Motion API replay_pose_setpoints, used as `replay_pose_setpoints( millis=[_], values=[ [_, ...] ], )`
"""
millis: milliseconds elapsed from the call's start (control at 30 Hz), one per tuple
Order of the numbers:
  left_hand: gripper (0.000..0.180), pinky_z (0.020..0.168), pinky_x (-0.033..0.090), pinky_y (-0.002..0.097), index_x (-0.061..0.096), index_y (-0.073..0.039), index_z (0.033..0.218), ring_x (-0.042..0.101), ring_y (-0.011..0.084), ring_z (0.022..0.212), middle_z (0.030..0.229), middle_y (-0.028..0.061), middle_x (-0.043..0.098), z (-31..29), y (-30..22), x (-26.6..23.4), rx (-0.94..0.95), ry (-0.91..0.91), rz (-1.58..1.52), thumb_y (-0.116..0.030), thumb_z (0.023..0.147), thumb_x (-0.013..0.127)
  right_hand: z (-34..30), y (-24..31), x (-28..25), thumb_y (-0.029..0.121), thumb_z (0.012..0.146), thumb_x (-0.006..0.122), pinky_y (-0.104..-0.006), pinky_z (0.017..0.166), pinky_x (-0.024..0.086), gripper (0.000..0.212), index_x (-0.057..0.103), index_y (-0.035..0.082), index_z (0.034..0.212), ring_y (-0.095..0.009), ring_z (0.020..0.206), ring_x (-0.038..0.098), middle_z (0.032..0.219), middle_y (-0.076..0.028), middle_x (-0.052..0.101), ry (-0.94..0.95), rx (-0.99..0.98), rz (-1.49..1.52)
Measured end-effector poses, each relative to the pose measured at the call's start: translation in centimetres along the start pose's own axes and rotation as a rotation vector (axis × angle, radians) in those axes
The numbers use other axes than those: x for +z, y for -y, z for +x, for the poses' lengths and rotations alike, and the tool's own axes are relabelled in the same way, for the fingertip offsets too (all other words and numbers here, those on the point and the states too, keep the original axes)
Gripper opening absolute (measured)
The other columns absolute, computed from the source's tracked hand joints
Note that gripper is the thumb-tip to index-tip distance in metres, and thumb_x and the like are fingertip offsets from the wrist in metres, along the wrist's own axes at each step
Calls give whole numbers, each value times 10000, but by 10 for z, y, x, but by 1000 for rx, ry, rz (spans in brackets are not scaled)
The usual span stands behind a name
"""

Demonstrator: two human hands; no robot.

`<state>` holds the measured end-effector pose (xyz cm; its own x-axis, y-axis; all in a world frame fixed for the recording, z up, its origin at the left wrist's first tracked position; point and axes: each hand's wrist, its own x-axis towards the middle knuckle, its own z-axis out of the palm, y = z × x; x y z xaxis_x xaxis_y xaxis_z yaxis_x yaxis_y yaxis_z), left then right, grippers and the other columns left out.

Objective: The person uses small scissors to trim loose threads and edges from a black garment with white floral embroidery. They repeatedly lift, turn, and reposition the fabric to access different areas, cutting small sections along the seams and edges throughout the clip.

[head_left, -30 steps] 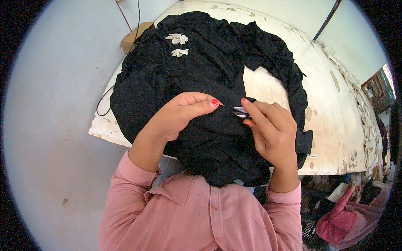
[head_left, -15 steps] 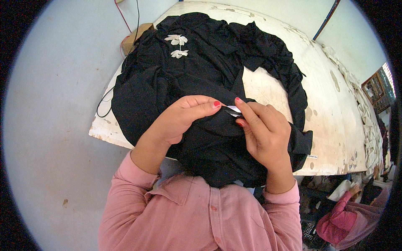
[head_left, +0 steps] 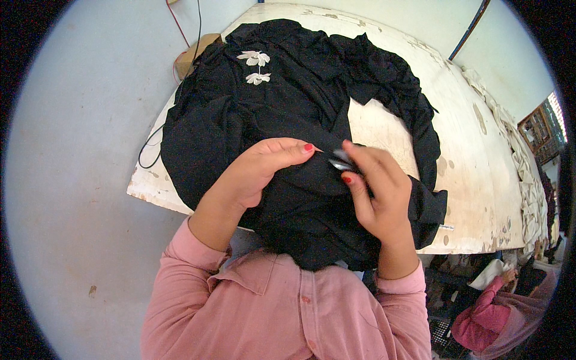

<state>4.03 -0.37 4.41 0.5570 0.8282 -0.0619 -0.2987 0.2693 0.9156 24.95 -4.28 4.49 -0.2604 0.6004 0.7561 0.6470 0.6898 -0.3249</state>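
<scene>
While the tabletop [head_left: 471,207] carries the bunched black garment [head_left: 294,99], the left grip [head_left: 253,168] above it is pinched closed, contents unclear, and the right grip [head_left: 383,191] clasps small snips [head_left: 341,164]; a slip this close could nick garment or left grip.

Head-worn fisheye view (black-rimmed), steeply downward at close range, past pink shirt [head_left: 288,318] onto black cloth [head_left: 282,120].

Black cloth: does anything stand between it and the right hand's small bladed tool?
Nothing visible: the right hand holds the small bladed tool over the black cloth, with the left hand to the tool's left.
</scene>
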Motion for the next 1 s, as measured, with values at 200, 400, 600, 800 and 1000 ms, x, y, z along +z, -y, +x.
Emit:
replay_pose_setpoints(
  millis=[200, 400, 600, 800, 1000],
  values=[
    [196, 798, 442, 213, 672, -13, 980, 589, 67, 854, 930, 10, 667, -1, -5, -15, 114, -170, 168, -181, 908, 599, -5, -20, -26, 42, 711, 758, -194, 592, 369, 267, 654, 20, 955, -38, 664, 495, 752, 24, 593, 332, 627, 617],
    [182, 771, 433, 201, 673, -18, 958, 574, 56, 828, 891, -11, 658, -6, -13, -21, 233, -292, 233, -181, 908, 608, -17, -41, -55, 73, 733, 770, -195, 561, 343, 160, 654, 28, 833, -29, 628, 471, 713, 45, 585, 258, 678, 769],
    [181, 771, 428, 206, 677, -19, 953, 571, 60, 825, 883, -14, 655, -8, -14, -24, 228, -285, 235, -182, 900, 621, -21, -44, -64, 103, 735, 768, -195, 574, 347, 165, 655, 36, 834, -34, 629, 472, 706, 48, 580, 180, 655, 758],
    [184, 791, 427, 229, 664, -15, 944, 574, 98, 853, 873, 9, 644, -9, -20, -34, 309, -218, 698, -182, 866, 649, -22, -43, -70, 98, 738, 766, -188, 561, 340, 163, 660, 29, 840, -29, 615, 466, 701, 49, 577, 138, 683, 782],
    [393, 936, 410, 395, 616, -85, 1114, 571, 281, 1052, 1122, 105, 594, 2, -26, -13, 728, -272, 1397, -234, 763, 714, -21, -35, -65, 78, 766, 747, -183, 579, 370, 143, 668, 18, 868, -29, 647, 502, 734, 38, 604, 169, 690, 835]
  ],
)
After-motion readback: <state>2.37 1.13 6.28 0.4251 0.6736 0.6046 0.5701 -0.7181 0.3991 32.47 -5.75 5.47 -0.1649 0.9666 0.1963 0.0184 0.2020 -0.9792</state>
